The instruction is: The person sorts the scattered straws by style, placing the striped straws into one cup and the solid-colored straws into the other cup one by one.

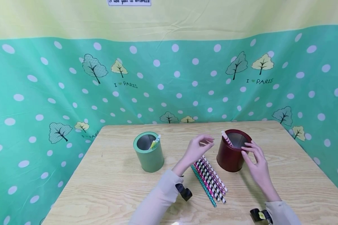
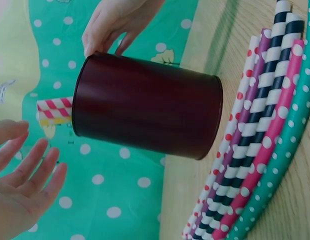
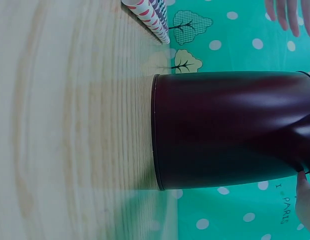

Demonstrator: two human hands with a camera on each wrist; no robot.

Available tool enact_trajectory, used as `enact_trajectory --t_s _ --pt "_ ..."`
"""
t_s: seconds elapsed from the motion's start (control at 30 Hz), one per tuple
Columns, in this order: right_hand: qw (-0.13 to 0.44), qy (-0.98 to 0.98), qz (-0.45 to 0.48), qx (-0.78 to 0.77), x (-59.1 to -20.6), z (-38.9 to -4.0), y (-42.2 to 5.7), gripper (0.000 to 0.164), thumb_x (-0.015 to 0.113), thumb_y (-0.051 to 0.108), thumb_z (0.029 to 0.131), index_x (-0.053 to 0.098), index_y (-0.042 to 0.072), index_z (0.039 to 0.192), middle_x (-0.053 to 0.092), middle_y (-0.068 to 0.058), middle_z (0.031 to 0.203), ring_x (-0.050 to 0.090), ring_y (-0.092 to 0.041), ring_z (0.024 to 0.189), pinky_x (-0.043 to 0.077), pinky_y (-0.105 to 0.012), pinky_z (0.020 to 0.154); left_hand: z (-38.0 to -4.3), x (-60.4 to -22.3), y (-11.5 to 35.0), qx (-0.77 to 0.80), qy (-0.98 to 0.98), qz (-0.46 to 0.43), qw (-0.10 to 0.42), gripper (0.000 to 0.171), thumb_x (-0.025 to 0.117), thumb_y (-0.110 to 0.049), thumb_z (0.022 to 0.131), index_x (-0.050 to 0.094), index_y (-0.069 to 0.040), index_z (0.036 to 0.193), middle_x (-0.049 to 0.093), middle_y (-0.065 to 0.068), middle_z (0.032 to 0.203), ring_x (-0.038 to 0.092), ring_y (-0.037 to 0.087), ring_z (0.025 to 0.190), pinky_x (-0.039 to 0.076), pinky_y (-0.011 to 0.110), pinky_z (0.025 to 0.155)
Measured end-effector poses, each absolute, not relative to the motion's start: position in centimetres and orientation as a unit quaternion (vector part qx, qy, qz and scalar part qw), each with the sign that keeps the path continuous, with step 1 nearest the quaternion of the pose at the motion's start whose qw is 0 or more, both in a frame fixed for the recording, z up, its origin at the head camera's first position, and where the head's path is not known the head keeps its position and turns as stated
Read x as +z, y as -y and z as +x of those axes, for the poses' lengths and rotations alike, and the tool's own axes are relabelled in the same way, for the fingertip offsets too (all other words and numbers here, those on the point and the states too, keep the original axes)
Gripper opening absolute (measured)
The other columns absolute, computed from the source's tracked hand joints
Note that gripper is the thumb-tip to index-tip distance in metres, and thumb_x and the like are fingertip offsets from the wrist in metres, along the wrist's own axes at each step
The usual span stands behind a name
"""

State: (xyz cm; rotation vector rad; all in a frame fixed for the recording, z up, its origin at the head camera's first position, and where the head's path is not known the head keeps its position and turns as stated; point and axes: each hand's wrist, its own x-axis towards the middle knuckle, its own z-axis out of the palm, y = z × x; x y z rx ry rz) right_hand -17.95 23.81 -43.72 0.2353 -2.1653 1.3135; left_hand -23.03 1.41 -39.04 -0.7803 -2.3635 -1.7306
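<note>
My right hand [image 1: 258, 165] grips the rim of a dark red can [image 1: 229, 158], its thumb outside and fingers over the edge. The can stands upright on the table. Pink-and-white striped paper straws [image 1: 227, 139] lean out at its left side, and the left wrist view also shows a bit of yellow behind them. Left of the can, my left hand [image 1: 196, 150] hovers over the loose paper straws with nothing in it, fingers loosely bent. Those straws [image 1: 211, 179] lie side by side: green dotted, pink dotted, black-and-white striped, purple dotted and white with red dots.
A light green can [image 1: 150, 160] stands to the left, with a few straws [image 1: 155, 142] leaning at its right rim. Both cans rest on a wooden table [image 1: 110, 187]. A dotted green cloth [image 1: 177, 84] hangs behind the table's far edge.
</note>
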Motion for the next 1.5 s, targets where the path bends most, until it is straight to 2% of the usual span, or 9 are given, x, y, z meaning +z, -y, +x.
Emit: enact_trajectory --t_s 0.23,0.47,0.8,1.0,1.23,1.3,1.5 --pt "0.297 0.812 0.092 0.494 -43.8 -18.0 -23.9 0.019 0.055 0.005 0.085 0.059 -0.003 0.102 0.047 -0.018 0.118 0.025 -0.008 0.128 0.022 -0.011 0.098 -21.2 -37.8 0.1 -0.547 0.791 -0.273 0.007 0.018 0.057 -0.005 0.084 0.061 0.002 0.100 0.062 0.013 0.099 0.059 0.019 0.087 0.047 0.019 0.071" --pt "0.298 0.812 0.089 0.493 -43.5 -17.9 -23.7 0.019 0.056 0.003 0.085 0.059 -0.003 0.103 0.047 -0.017 0.118 0.025 -0.005 0.127 0.021 -0.011 0.099 -22.6 -41.0 1.1 -0.516 0.804 -0.292 -0.037 0.018 0.060 -0.011 0.083 0.063 -0.003 0.098 0.064 0.006 0.096 0.058 0.008 0.081 0.046 0.017 0.071" --pt "0.298 0.809 0.079 0.501 -43.6 -18.1 -23.7 0.020 0.056 -0.004 0.082 0.058 -0.008 0.101 0.047 -0.019 0.117 0.026 -0.005 0.126 0.021 -0.011 0.099 -22.6 -42.4 2.1 -0.469 0.824 -0.309 -0.074 0.016 0.061 -0.011 0.082 0.064 -0.005 0.096 0.064 0.003 0.092 0.056 0.004 0.078 0.046 0.016 0.068" --pt "0.292 0.813 0.082 0.496 -43.5 -17.9 -23.7 0.019 0.056 0.002 0.084 0.060 -0.004 0.102 0.048 -0.012 0.118 0.026 -0.014 0.128 0.023 -0.011 0.098 -22.6 -43.2 2.6 -0.427 0.840 -0.323 -0.088 0.016 0.062 -0.010 0.081 0.064 -0.003 0.095 0.064 0.003 0.090 0.056 0.004 0.077 0.045 0.016 0.070" --pt "0.291 0.814 0.092 0.494 -43.6 -17.9 -23.8 0.020 0.055 0.006 0.086 0.059 -0.003 0.103 0.047 -0.015 0.119 0.026 -0.021 0.129 0.022 -0.011 0.098 -22.6 -44.0 3.1 -0.401 0.849 -0.321 -0.124 0.014 0.063 -0.008 0.080 0.064 -0.004 0.094 0.064 0.002 0.088 0.055 0.002 0.074 0.045 0.015 0.065" --pt "0.291 0.815 0.091 0.493 -43.6 -17.9 -23.8 0.020 0.055 0.006 0.086 0.059 -0.003 0.103 0.047 -0.016 0.119 0.025 -0.020 0.129 0.022 -0.011 0.098 -22.6 -44.3 3.2 -0.390 0.852 -0.324 -0.131 0.015 0.063 -0.009 0.080 0.064 -0.005 0.094 0.064 0.001 0.089 0.055 0.002 0.075 0.044 0.015 0.065" --pt "0.291 0.816 0.089 0.492 -43.6 -17.9 -23.8 0.020 0.055 0.006 0.086 0.059 -0.004 0.103 0.047 -0.016 0.119 0.025 -0.005 0.127 0.022 -0.011 0.098 -22.4 -44.6 3.5 -0.358 0.858 -0.336 -0.149 0.017 0.064 -0.010 0.079 0.063 -0.007 0.095 0.064 0.002 0.092 0.056 0.006 0.082 0.044 0.016 0.071"
